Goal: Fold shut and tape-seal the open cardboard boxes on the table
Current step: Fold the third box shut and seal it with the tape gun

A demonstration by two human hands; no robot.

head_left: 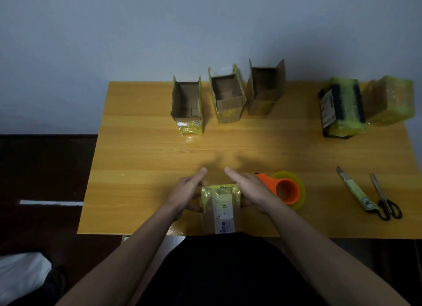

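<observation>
Both hands clasp a small taped cardboard box [221, 208] at the table's [137, 145] near edge.
Left hand [186, 192] and right hand [251, 191] press its glossy yellow-filmed sides, fingers straight; three open boxes [225, 95] stand behind.

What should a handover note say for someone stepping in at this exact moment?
Left hand and right hand hold the taped box by its sides at the near table edge, fingers fairly straight.
Tape dispenser sits just right of it; utility knife and scissors further right.
Done: two wrapped boxes at far right look sealed.
Left: three open boxes in the far row need folding and taping.
</observation>
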